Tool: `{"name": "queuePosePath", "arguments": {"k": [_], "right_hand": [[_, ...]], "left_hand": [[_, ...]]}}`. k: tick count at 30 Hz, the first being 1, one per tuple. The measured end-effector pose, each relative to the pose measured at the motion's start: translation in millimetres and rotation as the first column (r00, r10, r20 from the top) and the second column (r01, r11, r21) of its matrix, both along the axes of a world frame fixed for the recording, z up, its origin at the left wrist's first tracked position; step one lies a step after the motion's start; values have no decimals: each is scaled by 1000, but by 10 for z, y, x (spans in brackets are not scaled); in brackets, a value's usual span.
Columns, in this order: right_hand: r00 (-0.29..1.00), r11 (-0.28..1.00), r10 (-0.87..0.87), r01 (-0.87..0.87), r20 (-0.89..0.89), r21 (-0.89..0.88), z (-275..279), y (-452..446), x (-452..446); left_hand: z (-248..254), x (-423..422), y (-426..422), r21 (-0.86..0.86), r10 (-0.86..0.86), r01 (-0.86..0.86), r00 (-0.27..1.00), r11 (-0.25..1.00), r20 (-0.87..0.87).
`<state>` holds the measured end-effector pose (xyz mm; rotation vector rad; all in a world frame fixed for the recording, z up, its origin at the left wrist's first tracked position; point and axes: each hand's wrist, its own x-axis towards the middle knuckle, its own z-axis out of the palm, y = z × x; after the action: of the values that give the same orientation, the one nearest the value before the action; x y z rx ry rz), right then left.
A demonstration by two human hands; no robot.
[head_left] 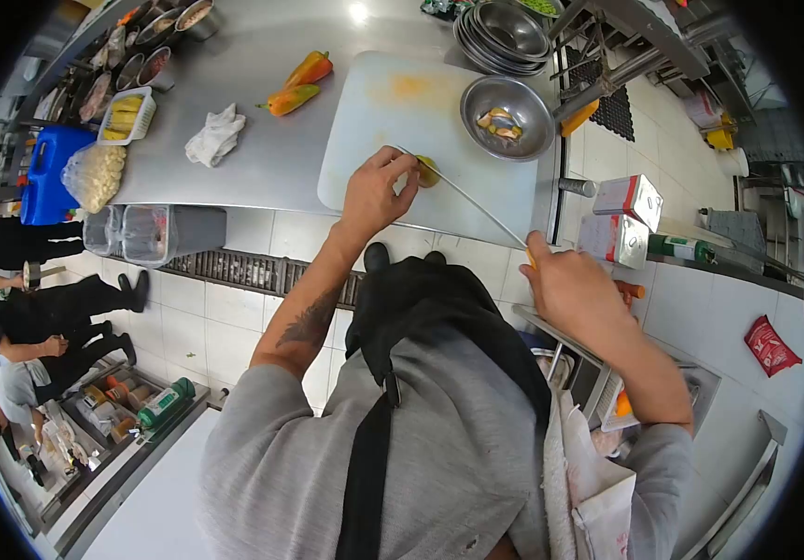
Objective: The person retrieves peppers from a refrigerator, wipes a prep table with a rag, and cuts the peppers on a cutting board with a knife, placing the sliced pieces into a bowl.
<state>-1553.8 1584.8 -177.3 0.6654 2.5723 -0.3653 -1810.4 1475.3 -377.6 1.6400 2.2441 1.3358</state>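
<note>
My right hand [578, 297] is closed around the handle of a long thin-bladed knife [473, 203], whose blade slants up and left across the cutting board [365, 112]. At the board's near edge, a small yellow-green pepper piece [428, 172] lies under the blade. My left hand [380, 191] grips it from the left with curled fingers, close to the knife tip. A metal bowl [530, 140] with pepper scraps inside stands on the board's right side. Two orange-green peppers [310, 69] lie on the steel counter left of the board.
A crumpled white cloth [215, 137] and a white basket [128, 116] of yellow food lie farther left, near a blue jug [52, 173]. Stacked metal bowls [486, 47] stand at the back right. Several people in dark clothes [56, 308] are at far left.
</note>
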Motion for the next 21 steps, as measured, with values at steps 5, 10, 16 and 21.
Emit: {"name": "queuePosePath", "arguments": {"k": [5,10,16,21], "right_hand": [[993,998,40,-44,113,41,427,67,-73],[979,992,103,-115,177,60,500,165,-187],[988,992,115,-109,104,-58,-468,444,-332],[994,973,-74,55,-77,-225,-1628,476,78]], "left_hand": [[-83,50,25,43,40,-42,998,998,51],[-152,32,27,94,44,-47,998,994,37],[-121,41,25,75,24,-32,994,997,105],[-127,138,-17,29,67,-73,981,997,185]]}}
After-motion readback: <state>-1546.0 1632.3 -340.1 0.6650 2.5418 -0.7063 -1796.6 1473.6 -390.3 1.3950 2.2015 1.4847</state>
